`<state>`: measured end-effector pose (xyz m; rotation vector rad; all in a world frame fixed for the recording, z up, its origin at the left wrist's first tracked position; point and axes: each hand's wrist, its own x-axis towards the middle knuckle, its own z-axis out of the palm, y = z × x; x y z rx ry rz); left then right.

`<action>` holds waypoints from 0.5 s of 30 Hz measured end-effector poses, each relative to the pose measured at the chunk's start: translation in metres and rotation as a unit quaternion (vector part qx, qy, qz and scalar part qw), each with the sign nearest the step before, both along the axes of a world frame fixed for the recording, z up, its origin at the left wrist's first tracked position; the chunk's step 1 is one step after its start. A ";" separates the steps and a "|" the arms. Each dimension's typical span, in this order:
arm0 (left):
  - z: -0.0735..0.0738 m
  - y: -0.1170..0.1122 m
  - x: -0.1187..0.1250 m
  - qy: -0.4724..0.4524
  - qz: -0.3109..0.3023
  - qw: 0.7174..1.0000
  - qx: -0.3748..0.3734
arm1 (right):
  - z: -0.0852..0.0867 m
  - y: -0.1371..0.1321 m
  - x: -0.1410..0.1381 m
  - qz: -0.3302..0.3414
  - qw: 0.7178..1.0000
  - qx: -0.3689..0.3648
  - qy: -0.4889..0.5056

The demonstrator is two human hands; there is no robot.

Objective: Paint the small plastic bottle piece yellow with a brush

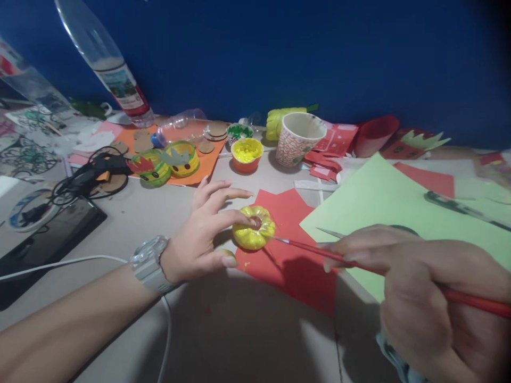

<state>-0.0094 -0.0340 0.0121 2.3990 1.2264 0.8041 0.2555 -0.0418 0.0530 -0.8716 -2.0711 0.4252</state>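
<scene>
A yellow-painted, scalloped plastic bottle bottom (pixel 244 238) lies on a cut sheet of red paper (pixel 307 266). My left hand (pixel 203 231) is open with its fingers spread, and the index fingertip rests on the piece's middle. A grey watch is on that wrist. From the right, my right hand (pixel 423 287) is closed around a thin red paintbrush (pixel 315 250). The brush tip meets or nearly meets the right edge of the yellow piece; I cannot tell which. Behind them stands a small orange cup of yellow paint (pixel 246 162).
A patterned paper cup (pixel 297 141) and a small green-paint cup (pixel 239 132) stand behind. Scissors (pixel 331 232) lie on green paper (pixel 375 197). Two painted rings with paper crowns (pixel 154 173) sit left, near a tall bottle (pixel 120 88), cables (pixel 83 173) and a phone (pixel 56 242).
</scene>
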 end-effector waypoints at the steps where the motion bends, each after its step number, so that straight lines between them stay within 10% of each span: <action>1: 0.001 0.000 0.000 0.002 0.002 1.000 -0.003 | -0.001 -0.001 0.001 0.002 1.000 -0.004 -0.006; 15: -0.002 0.000 0.000 -0.031 -0.007 0.999 0.010 | -0.002 -0.002 0.001 0.003 1.000 -0.012 -0.014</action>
